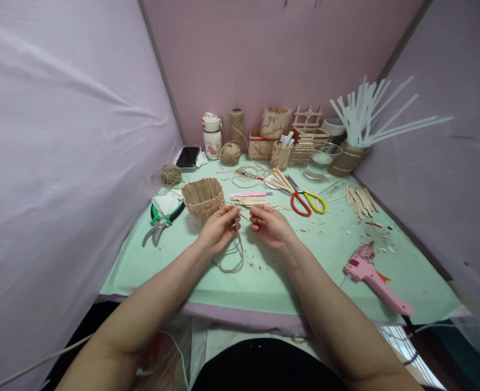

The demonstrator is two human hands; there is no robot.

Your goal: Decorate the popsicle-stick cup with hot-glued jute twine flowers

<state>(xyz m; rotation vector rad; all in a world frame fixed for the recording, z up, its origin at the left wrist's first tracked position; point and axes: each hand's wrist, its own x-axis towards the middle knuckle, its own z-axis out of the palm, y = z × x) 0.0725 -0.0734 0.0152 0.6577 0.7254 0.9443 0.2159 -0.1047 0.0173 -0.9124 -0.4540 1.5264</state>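
The left hand (219, 229) pinched the twine (242, 255); the right hand (270, 225) was curled opposite, and I could not tell whether it gripped anything. The twine's loop hung onto the surface (272, 290), just in front of the basket (197, 214). Light, even tension and an untangled loop suited this step. Open room lay toward the front edge, left of the glue gun (372, 279).

On the tabletop (264, 296), twine (232, 271) is looped in front of the basket (194, 210); pruning shears (158, 230) are laid left, scissors (299, 189) right, and a bottle (213, 138) is set behind.
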